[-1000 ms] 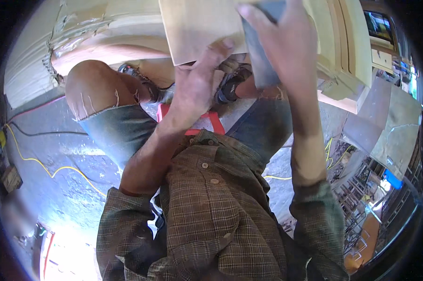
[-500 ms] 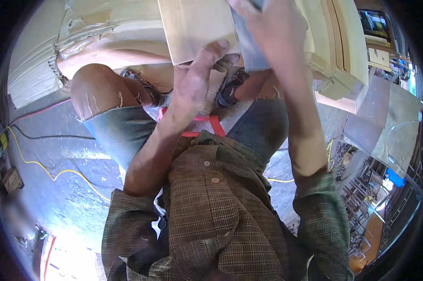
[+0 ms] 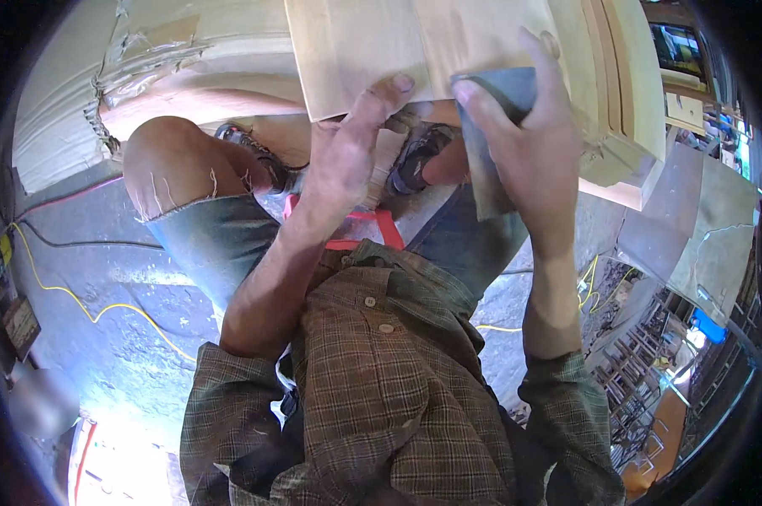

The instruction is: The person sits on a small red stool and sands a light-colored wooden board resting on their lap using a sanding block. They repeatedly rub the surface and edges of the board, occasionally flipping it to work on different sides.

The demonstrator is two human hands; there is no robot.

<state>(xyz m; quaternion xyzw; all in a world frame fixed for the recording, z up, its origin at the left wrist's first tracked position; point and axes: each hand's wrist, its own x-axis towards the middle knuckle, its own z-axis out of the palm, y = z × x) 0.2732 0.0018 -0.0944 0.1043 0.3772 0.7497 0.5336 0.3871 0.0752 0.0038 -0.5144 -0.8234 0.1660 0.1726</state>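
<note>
A pale wooden board (image 3: 356, 51) lies at the top middle, with a seam between it and another pale wood surface (image 3: 482, 34) on its right. My left hand (image 3: 351, 152) grips the board's near edge, thumb on top and fingers curled beneath. In my right hand (image 3: 541, 160) is a blue-grey sheet of sandpaper (image 3: 486, 164), pinched under the thumb and hanging down past the wood's near edge. Part of the sheet is hidden behind the hand.
Cardboard (image 3: 204, 59) covers the left of the work surface. Pale wooden pieces (image 3: 617, 76) stand at the right. My knees are spread below, with a red-edged seat between them. A yellow cable (image 3: 128, 309) and a dark hose (image 3: 94, 244) cross the floor at left.
My right hand has come back toward me with the sandpaper, off the far part of the wood, uncovering its surface. The left hand keeps its grip on the board's edge.
</note>
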